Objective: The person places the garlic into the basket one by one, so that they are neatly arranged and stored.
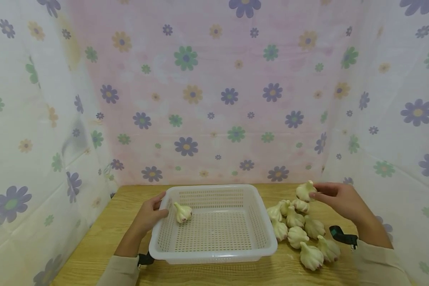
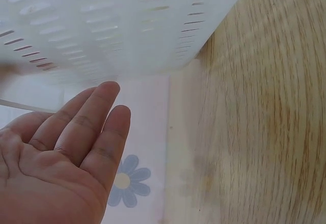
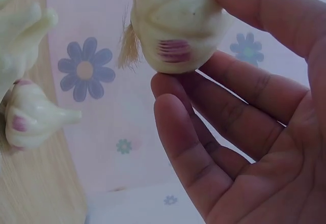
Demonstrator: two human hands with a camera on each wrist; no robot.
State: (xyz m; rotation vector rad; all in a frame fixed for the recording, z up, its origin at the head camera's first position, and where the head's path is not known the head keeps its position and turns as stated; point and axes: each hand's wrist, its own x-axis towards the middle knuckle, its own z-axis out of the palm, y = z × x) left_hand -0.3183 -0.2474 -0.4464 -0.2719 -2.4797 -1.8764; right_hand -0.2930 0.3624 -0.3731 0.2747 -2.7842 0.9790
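A white plastic basket (image 1: 214, 256) with slotted walls sits on the table, one garlic bulb (image 1: 183, 213) lying inside at its left. My left hand (image 1: 147, 216) holds the basket's left rim, thumb over the edge and fingers along the outer wall. In the left wrist view those fingers (image 2: 84, 127) look nearly straight beneath the rim. Thumb and fingers of my right hand (image 1: 346, 202) pinch a garlic bulb (image 1: 305, 192), raised at the far end of the garlic pile (image 1: 296, 237). The right wrist view shows this bulb (image 3: 178, 25) with purple marks and a tuft of roots.
Several loose garlic bulbs lie heaped against the basket's right side, reaching toward the table's near edge. Flower-patterned cloth (image 1: 214, 99) encloses the wooden table (image 1: 103, 226) at the back and both sides. Dark straps (image 1: 343, 237) show at both wrists.
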